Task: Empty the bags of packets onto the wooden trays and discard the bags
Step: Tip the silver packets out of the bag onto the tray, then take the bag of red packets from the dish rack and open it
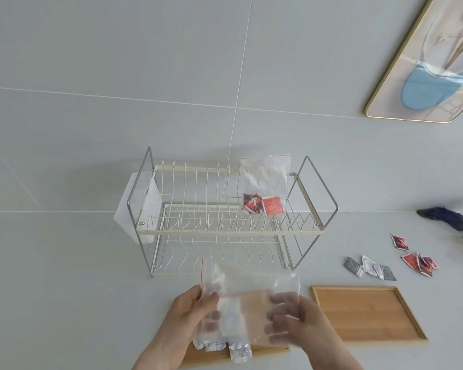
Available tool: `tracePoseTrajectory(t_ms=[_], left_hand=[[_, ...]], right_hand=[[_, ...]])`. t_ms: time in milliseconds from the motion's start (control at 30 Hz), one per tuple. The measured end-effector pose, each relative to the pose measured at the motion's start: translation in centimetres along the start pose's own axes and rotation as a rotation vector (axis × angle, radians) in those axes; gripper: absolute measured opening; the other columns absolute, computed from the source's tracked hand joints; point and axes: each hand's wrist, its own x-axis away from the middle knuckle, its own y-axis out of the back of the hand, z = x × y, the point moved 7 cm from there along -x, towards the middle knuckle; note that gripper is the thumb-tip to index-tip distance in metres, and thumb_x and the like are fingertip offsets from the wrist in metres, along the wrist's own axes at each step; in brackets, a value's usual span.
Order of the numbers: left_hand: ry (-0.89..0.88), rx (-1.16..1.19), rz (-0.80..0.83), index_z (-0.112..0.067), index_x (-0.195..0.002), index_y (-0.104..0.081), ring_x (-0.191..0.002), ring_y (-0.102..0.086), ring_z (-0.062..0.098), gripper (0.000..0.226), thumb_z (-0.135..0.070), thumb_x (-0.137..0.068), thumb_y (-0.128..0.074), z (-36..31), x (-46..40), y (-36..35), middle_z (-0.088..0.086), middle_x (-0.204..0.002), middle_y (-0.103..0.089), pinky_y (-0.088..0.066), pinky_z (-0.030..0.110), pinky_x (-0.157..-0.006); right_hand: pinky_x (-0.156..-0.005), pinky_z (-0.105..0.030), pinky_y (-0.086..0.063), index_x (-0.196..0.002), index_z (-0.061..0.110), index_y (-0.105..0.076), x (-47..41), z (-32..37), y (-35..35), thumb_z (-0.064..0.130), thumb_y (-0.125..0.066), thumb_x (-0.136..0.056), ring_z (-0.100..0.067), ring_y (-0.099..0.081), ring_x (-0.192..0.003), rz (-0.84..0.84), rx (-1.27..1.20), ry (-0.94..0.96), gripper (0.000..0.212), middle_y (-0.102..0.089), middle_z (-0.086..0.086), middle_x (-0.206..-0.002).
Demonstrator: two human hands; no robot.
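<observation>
Your left hand (187, 311) and right hand (300, 327) pinch the clear bag (251, 295) upended, so packets (225, 348) drop onto the wooden tray (267, 352).

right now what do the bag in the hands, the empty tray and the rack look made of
Bag: thin clear plastic; fingers show through it.
Tray: light wood, perhaps bamboo; matte grain and a raised rim.
Rack: metal wire, cream-coated, with bare shiny end frames.

Nothing legible is showing: print on the white packets (225, 345) and red packets (271, 205) is blurring beyond reading.
</observation>
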Motion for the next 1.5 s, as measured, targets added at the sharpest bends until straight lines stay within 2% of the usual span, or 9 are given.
tracePoseTrajectory(t_ms=[133,300,467,600,667,867,1167,1333,1500], left_hand=[[-0.048,-0.098,-0.115,0.003,-0.086,-0.066,-0.061,-0.058,0.019,0.034,-0.025,-0.069,-0.078,-0.1,0.2,1.0,0.007,-0.065,-0.061,-0.051,0.027,-0.051],[-0.037,-0.196,-0.238,-0.001,-0.086,-0.071,-0.05,-0.056,0.016,0.013,-0.013,-0.087,-0.075,0.9,0.3,1.9,0.007,-0.061,-0.061,-0.044,0.023,-0.048],[0.04,-0.133,-0.366,-0.015,-0.098,-0.072,-0.068,-0.068,0.016,0.007,-0.013,-0.092,-0.069,1.5,1.2,4.3,0.008,-0.087,-0.075,-0.053,0.026,-0.057],[0.099,-0.189,-0.545,-0.02,-0.103,-0.063,-0.085,-0.071,0.023,0.026,-0.019,-0.08,-0.075,2.4,2.7,8.4,0.006,-0.092,-0.074,-0.054,0.044,-0.086],[0.127,-0.223,-0.642,-0.023,-0.097,-0.055,-0.082,-0.071,0.024,0.036,-0.033,-0.067,-0.073,3.0,3.9,10.5,0.002,-0.088,-0.074,-0.054,0.045,-0.084],[0.067,-0.454,-0.87,-0.022,-0.076,-0.056,-0.077,-0.071,0.019,0.02,-0.026,-0.087,-0.072,3.7,6.6,15.5,-0.008,-0.075,-0.074,-0.052,0.037,-0.07],[0.072,-0.552,-1.08,-0.036,-0.084,-0.058,-0.079,-0.066,0.006,0.024,-0.013,-0.09,-0.061,4.4,12.4,20.7,-0.02,-0.088,-0.069,-0.051,0.031,-0.068],[0.092,-0.585,-1.047,-0.037,-0.102,-0.057,-0.103,-0.067,0.013,0.024,-0.016,-0.092,-0.061,5.2,13.3,22.4,-0.017,-0.108,-0.066,-0.052,0.033,-0.079],[0.038,-0.738,-1.02,-0.033,-0.125,-0.056,-0.122,-0.056,0.018,0.036,-0.026,-0.091,-0.065,4.3,13.2,21.7,-0.008,-0.131,-0.058,-0.048,0.033,-0.089]], right_hand=[[-0.053,-0.037,-0.057,-0.094,-0.008,-0.067,-0.3,0.2,0.4,-0.017,-0.071,-0.082,-0.03,-0.064,-0.055,-0.074,-0.025,0.008,0.015,-0.069,-0.013,-0.076],[-0.054,-0.035,-0.06,-0.096,-0.006,-0.069,-1.3,-1.3,0.7,-0.009,-0.078,-0.08,-0.028,-0.068,-0.056,-0.154,-0.016,-0.033,0.018,-0.071,-0.009,-0.078],[-0.051,-0.032,-0.059,-0.1,0.0,-0.067,-2.5,-3.2,-0.9,-0.009,-0.071,-0.085,-0.024,-0.069,-0.055,-0.169,0.016,-0.096,0.018,-0.072,-0.012,-0.08],[-0.051,-0.033,-0.056,-0.099,0.005,-0.068,-3.5,-4.5,-3.3,-0.006,-0.07,-0.086,-0.023,-0.068,-0.054,-0.157,0.142,-0.116,0.018,-0.068,-0.013,-0.078],[-0.047,-0.031,-0.054,-0.098,0.007,-0.068,-4.1,-5.0,-4.8,-0.004,-0.07,-0.084,-0.023,-0.068,-0.053,-0.162,0.209,-0.113,0.018,-0.069,-0.015,-0.082],[-0.043,-0.031,-0.055,-0.089,0.017,-0.068,-5.6,-4.8,-10.6,0.002,-0.071,-0.082,-0.028,-0.074,-0.061,-0.146,0.432,-0.031,0.017,-0.072,-0.009,-0.079],[-0.082,-0.046,-0.06,-0.105,0.03,-0.066,-7.1,-4.9,-21.3,0.02,-0.064,-0.088,-0.024,-0.07,-0.084,0.085,0.7,0.091,0.02,-0.07,0.009,-0.089],[-0.106,-0.031,-0.043,-0.151,0.021,-0.041,-6.5,-4.9,-25.4,0.029,-0.062,-0.095,-0.02,-0.054,-0.13,0.288,0.83,0.058,0.061,-0.057,-0.001,-0.142],[-0.118,-0.034,-0.033,-0.156,0.021,-0.033,-5.8,-3.4,-25.5,0.036,-0.057,-0.097,-0.023,-0.038,-0.146,0.329,1.065,0.181,0.065,-0.042,-0.002,-0.157]])
